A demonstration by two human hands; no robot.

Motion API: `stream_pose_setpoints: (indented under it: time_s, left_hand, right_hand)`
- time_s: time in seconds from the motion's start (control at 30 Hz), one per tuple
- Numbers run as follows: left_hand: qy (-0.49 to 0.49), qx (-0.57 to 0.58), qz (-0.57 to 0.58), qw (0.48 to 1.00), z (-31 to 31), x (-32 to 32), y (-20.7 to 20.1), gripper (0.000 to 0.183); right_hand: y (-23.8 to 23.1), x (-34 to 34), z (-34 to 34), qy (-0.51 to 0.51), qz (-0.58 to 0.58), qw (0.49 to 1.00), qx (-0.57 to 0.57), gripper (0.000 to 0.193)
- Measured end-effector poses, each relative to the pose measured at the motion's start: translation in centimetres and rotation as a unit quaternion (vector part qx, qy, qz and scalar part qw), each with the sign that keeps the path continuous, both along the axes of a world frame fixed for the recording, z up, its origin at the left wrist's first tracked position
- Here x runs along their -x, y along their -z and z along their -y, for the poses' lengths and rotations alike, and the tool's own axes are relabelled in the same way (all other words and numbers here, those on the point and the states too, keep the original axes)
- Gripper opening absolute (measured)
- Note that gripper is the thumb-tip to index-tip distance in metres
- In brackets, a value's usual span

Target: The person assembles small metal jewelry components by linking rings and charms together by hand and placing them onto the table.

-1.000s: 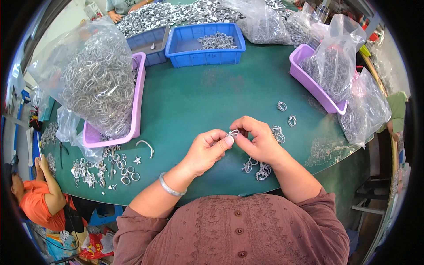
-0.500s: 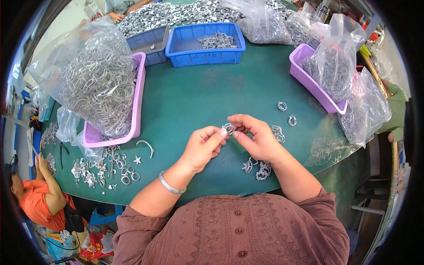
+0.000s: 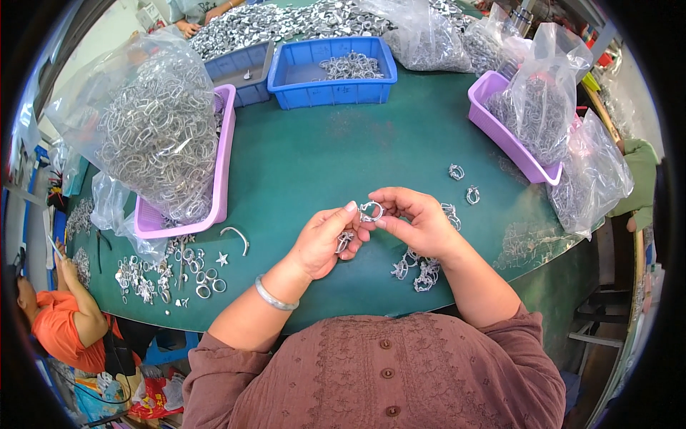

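Between the fingertips of both hands is a silver metal ring [image 3: 371, 211], its round opening turned to face me. My right hand [image 3: 414, 220] pinches its right side with thumb and forefinger. At its left side, my left hand [image 3: 319, 243] has its thumb and forefinger close to the ring; contact is hard to make out. A second silver piece [image 3: 344, 242] is tucked in the curled lower fingers of that hand. Beside and under my right wrist lie clustered silver rings [image 3: 426, 276], and two small ring groups [image 3: 472, 194] sit farther right.
At left, loose rings and charms [image 3: 143, 279] lie near a curved metal piece [image 3: 236, 240] and a lilac basket [image 3: 223, 164] with a bulging bag. A blue bin [image 3: 332, 94] stands at the back, another lilac basket [image 3: 511, 146] at right. Other people work around the green table [image 3: 300, 157].
The held ring has turned so its opening faces me. My left hand has shifted slightly left, and the piece in its lower fingers now shows.
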State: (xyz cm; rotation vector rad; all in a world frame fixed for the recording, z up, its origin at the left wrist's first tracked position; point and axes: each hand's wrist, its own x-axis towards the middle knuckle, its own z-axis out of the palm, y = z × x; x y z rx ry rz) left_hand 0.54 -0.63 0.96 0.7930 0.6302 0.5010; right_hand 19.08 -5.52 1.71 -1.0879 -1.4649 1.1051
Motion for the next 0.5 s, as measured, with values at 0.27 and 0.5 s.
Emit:
stream_pose_setpoints:
  time_s: [0.27,0.5]
  left_hand:
    - [0.01,0.026,0.007,1.0,-0.21,0.11,0.02,0.039]
    - [0.011,0.047,0.013,0.999,-0.29,0.14,-0.17,0.04]
  right_hand:
    - [-0.02,0.01,0.02,-0.014,-0.015,1.0,0.016,0.032]
    - [0.19,-0.13,0.09,-0.019,-0.024,0.999,0.028,0.031]
